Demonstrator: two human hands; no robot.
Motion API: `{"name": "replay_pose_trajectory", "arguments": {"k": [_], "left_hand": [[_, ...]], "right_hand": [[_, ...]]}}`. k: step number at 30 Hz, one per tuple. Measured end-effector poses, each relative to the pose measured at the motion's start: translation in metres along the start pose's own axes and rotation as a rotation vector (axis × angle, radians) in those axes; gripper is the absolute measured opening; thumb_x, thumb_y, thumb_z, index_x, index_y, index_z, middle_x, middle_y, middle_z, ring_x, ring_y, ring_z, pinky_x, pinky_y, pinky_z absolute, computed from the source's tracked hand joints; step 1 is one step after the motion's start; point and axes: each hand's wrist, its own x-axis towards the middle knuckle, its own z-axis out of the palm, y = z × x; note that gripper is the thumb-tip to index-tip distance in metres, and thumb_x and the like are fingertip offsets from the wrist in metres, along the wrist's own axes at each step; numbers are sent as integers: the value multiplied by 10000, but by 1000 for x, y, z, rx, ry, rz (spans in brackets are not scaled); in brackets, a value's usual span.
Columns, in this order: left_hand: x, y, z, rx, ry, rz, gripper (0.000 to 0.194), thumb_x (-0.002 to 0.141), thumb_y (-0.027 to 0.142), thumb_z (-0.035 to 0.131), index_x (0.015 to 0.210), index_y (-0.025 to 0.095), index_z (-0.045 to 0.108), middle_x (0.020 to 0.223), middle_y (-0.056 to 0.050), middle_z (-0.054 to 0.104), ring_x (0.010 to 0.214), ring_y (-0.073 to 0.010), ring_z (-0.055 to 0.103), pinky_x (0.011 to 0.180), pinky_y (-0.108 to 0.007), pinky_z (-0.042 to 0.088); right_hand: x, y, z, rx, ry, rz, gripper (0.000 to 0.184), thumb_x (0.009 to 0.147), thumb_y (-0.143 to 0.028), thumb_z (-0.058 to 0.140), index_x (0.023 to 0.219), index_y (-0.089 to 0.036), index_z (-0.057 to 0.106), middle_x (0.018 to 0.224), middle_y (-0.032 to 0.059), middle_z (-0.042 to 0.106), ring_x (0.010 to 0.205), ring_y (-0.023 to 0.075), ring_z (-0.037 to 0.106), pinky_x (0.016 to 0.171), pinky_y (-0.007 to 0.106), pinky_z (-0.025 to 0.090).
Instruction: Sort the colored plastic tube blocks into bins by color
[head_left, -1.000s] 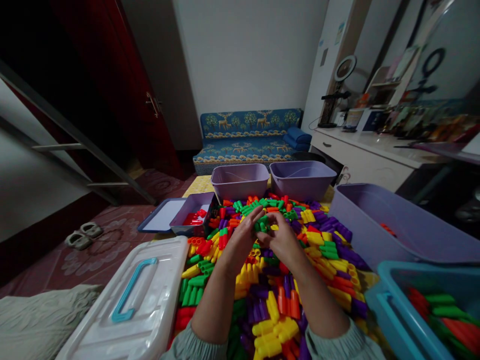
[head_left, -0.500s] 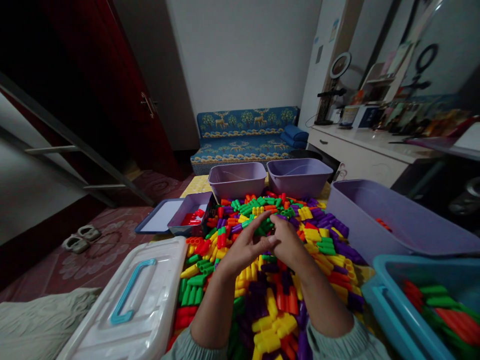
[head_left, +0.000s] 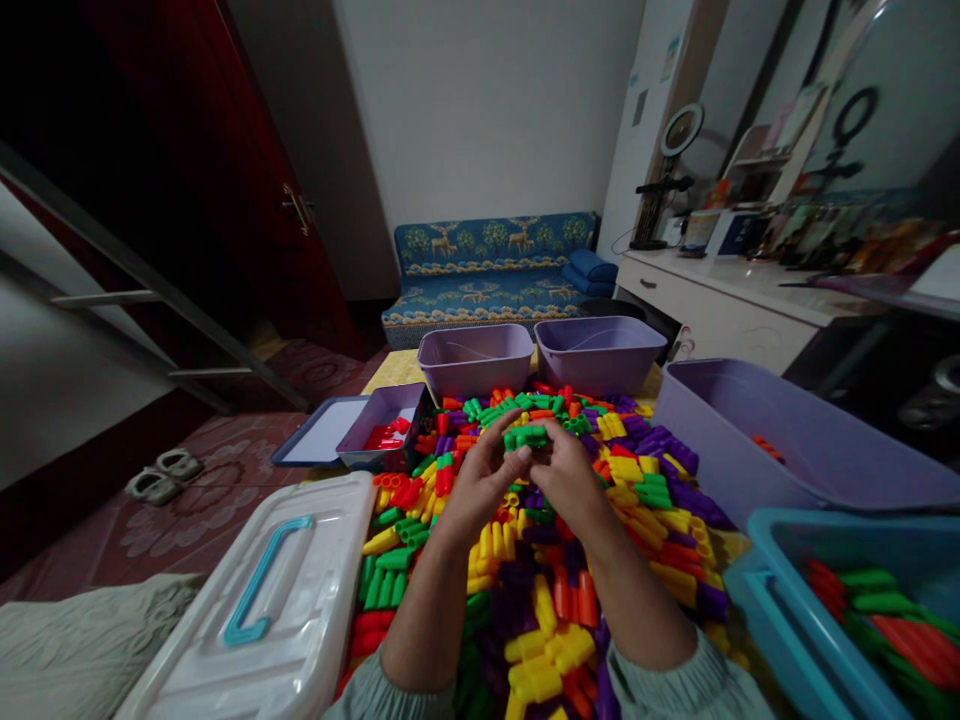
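Note:
Above the middle of the pile, my left hand [head_left: 484,478] and my right hand [head_left: 568,478] come together around a green plastic building block [head_left: 526,437] made of joined tubes. Both thumbs and fingers close on it from either side, the left thumb near its lower edge. Beneath the hands spreads a thick heap of bullet-shaped connecting blocks [head_left: 540,655] in yellow, red, purple, green and orange. Some of these are joined in rows, such as the green row [head_left: 652,490] to the right of my right hand.
Two purple bins [head_left: 474,375] stand at the far table edge, and a longer purple bin [head_left: 795,440] on the right. A blue tub [head_left: 772,600] with blocks sits front right. A white lid [head_left: 300,590] and a small purple box [head_left: 379,450] holding red pieces lie left.
My hands have parted slightly and turned, and the green block between the fingers now shows clearly. The bins and the pile look the same.

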Motion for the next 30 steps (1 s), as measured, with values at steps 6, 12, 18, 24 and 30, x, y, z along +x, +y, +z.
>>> {"name": "replay_pose_trajectory", "arguments": {"k": [6,12,18,24,30], "left_hand": [[2,-1,-2,2,-5,-9,587,812,375,667,1349,214,496,1210,-100,620,1023,-215,610,896,-313,470],[3,-5,-5,34,-9,3,627,795,402,679,1365,225,485,1185,-99,643,1006,-229,618,885,-342,478],[3,-4,-7,78,-17,13,616,784,393,690,1345,206,516,1128,-93,678,979,-229,624,878,-340,479],[0,5,1,109,-30,43,627,822,402,642,1388,205,457,1180,-96,647,1036,-237,600,927,-355,459],[-13,25,18,282,-21,87,606,874,408,560,1427,222,395,1139,-84,625,1062,-239,565,977,-366,417]], "right_hand": [[2,1,-3,72,50,11,318,683,-288,673,965,-184,571,890,48,686,787,188,658,687,291,536],[1,-1,-2,43,41,15,331,700,-310,659,992,-182,567,904,49,689,787,181,658,700,287,537],[-1,-2,-2,-29,95,14,410,699,-288,659,1083,-183,559,930,56,686,827,187,655,735,300,527],[-4,-12,0,-107,123,-56,335,747,-249,600,1074,-196,552,916,46,677,773,165,636,718,284,513],[-17,-24,2,-123,161,-105,340,776,-212,532,1116,-217,517,1004,59,661,875,179,632,801,311,509]]}}
